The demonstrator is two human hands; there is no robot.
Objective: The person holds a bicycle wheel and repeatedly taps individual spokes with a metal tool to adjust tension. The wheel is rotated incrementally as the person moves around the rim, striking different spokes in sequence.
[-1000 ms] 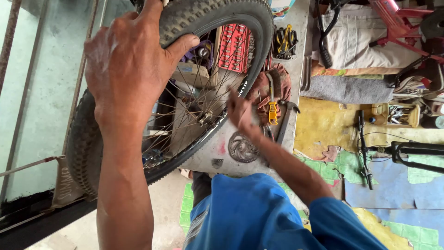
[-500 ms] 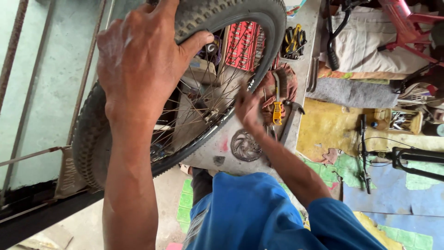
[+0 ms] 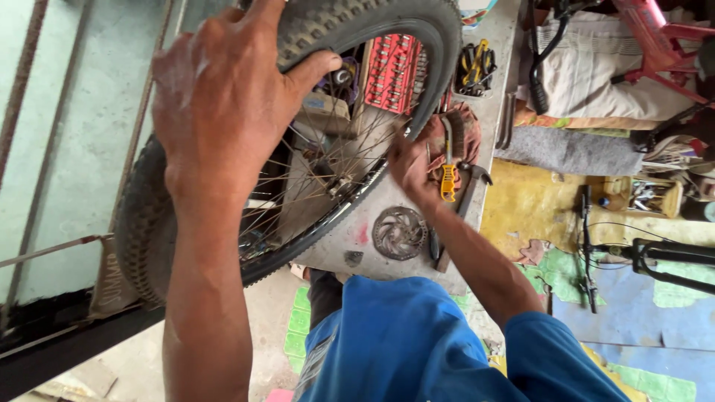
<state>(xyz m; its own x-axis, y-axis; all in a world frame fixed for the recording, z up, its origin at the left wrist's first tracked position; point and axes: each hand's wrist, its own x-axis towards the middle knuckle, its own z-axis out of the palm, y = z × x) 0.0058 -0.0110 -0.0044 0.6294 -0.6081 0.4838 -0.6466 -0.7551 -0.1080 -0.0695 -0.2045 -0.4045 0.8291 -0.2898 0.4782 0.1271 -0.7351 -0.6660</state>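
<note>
At the far left of the frame a pale green wall [image 3: 67, 134] with metal bars runs from top to bottom. Just right of it, in the upper left, the left hand [image 3: 223, 97] grips the knobby tyre of a bicycle wheel [image 3: 149, 223]; its fingers wrap over the tread and the thumb [image 3: 316, 67] presses against the tyre's inner edge. The wheel stands tilted across the left and centre of the frame, with its spokes and hub [image 3: 328, 179] in view and its lower edge close to a grey workbench [image 3: 491, 89]. Behind the spokes, top centre, a red rack of small tool bits [image 3: 395, 71] lies on the bench. At centre, the right hand [image 3: 410, 160] is at the rim on the wheel's right side, fingers curled; whether they pinch anything cannot be told. Just right of that hand lies a yellow-handled tool [image 3: 447, 179] beside a hammer [image 3: 465, 193], and below the hand a brake disc rotor [image 3: 398, 232] lies flat on the bench. Bottom centre shows the person's blue shirt [image 3: 402, 342]. At the far right a black bicycle frame [image 3: 670, 257] lies over a yellow, green and blue floor
</note>
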